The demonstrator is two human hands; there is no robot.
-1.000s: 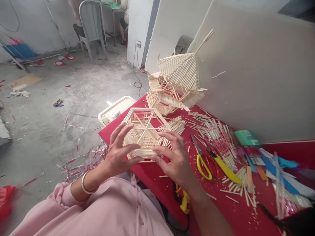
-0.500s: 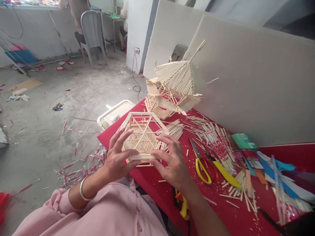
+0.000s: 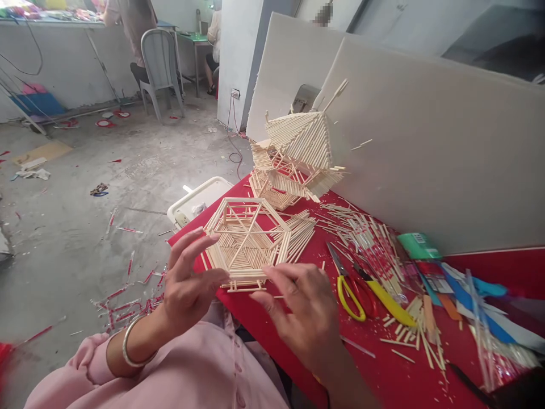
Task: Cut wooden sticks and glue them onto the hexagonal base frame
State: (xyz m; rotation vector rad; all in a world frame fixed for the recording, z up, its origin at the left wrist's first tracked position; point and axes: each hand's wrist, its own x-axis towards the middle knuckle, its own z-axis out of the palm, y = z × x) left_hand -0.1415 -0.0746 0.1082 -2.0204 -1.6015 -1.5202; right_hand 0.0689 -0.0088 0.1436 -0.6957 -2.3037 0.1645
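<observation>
A hexagonal frame of thin wooden sticks (image 3: pixel 251 241), with crossing spokes on top and a slatted base below, rests on the red table near its front corner. My left hand (image 3: pixel 187 275) is at the frame's left side, fingers apart and bent, fingertips close to its edge; contact cannot be made out. My right hand (image 3: pixel 304 307) is at the near right corner, thumb and forefinger spread, holding nothing. Beyond the frame stands a stick-built model with a slatted, peaked roof (image 3: pixel 300 136). Loose sticks (image 3: pixel 300 233) lie right beside the frame.
Yellow-handled scissors (image 3: pixel 349 295) and a yellow-handled tool (image 3: pixel 389 301) lie to the right, among more sticks and plastic packets (image 3: pixel 378 255). Pale boards (image 3: pixel 404 147) stand along the table's far side. A white bin (image 3: pixel 196 199) is beyond the left edge. People sit in the background.
Both hands have loosened from the frame's near edge and drawn apart, the left one leftward and the right one down and to the right. The frame stays in place.
</observation>
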